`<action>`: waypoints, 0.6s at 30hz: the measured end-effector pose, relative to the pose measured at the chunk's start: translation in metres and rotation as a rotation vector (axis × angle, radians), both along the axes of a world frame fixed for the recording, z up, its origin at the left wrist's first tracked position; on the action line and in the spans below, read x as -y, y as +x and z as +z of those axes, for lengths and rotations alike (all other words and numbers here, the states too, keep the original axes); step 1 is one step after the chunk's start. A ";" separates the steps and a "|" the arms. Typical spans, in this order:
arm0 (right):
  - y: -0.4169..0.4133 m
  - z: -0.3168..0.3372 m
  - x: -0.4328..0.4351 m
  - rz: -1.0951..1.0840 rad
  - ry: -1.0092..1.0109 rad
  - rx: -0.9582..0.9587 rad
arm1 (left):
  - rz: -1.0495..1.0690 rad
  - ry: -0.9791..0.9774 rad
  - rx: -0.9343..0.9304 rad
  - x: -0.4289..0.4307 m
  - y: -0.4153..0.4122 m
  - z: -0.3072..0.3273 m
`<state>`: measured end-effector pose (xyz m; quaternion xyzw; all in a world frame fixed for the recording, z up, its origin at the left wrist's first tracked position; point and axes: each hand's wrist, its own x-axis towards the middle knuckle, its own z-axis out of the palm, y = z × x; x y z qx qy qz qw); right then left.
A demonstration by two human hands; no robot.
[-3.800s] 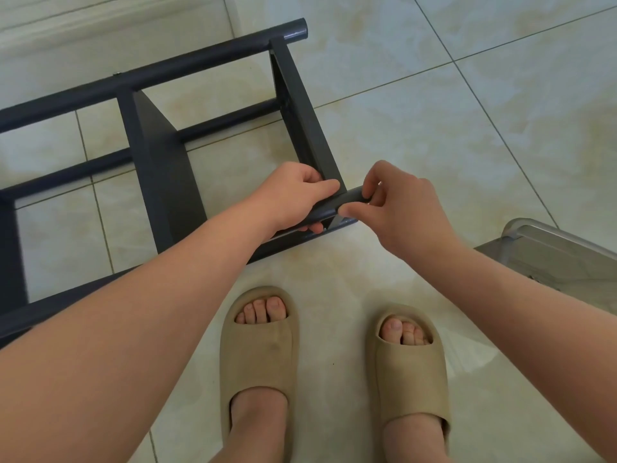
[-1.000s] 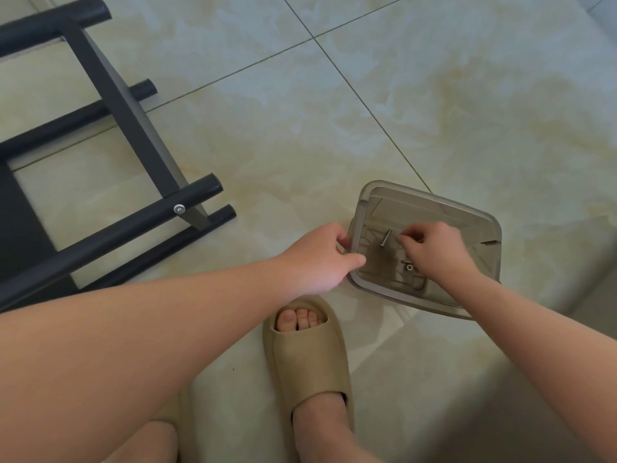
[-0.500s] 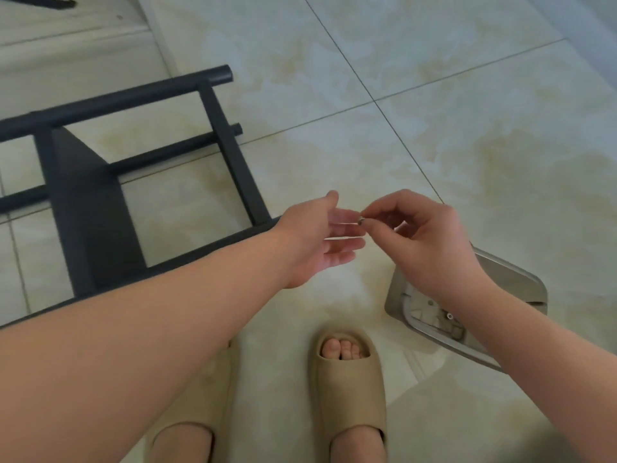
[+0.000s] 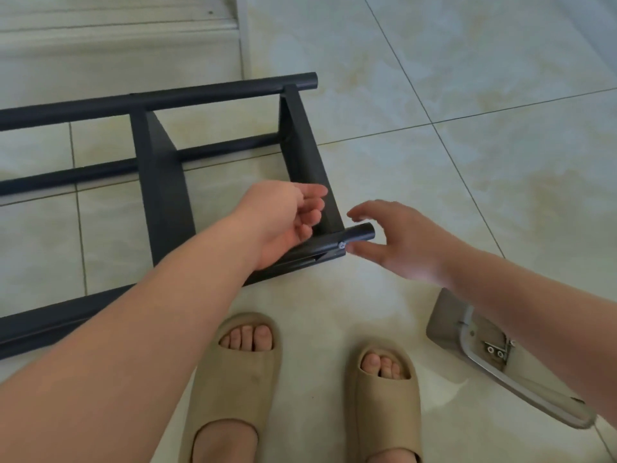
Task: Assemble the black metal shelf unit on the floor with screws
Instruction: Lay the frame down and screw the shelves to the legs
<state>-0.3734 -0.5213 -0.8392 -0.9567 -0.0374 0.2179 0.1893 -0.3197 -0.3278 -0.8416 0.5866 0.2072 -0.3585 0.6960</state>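
The black metal shelf unit (image 4: 160,182) lies on its side on the tiled floor. A silver screw (image 4: 341,244) sits in its near tube (image 4: 360,233), where a flat crosspiece meets it. My left hand (image 4: 283,222) hovers over that joint with fingers loosely curled. Its palm side is hidden, so I cannot see whether it holds anything. My right hand (image 4: 400,243) is spread wide around the tube's open end, fingers above and thumb below. I cannot tell whether it touches the tube, and I see nothing in it.
A clear plastic tray (image 4: 445,324) with a few screws (image 4: 494,349) lies tilted on the floor at the right, partly under my right forearm. My feet in beige slippers (image 4: 240,372) stand just below the shelf. A raised step (image 4: 117,38) runs along the top left.
Half a second ago my right hand pinched a screw at my left fingertips. Now the right hand is spread and empty by the tube end, and the left hand has moved over the joint.
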 end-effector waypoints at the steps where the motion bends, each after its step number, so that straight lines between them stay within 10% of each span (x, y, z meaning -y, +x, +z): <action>1: 0.003 -0.002 -0.002 0.027 -0.016 -0.052 | -0.022 0.088 0.062 -0.004 0.003 -0.005; 18: -0.012 -0.038 0.018 0.139 0.117 0.127 | -0.558 0.325 0.228 0.017 0.008 -0.048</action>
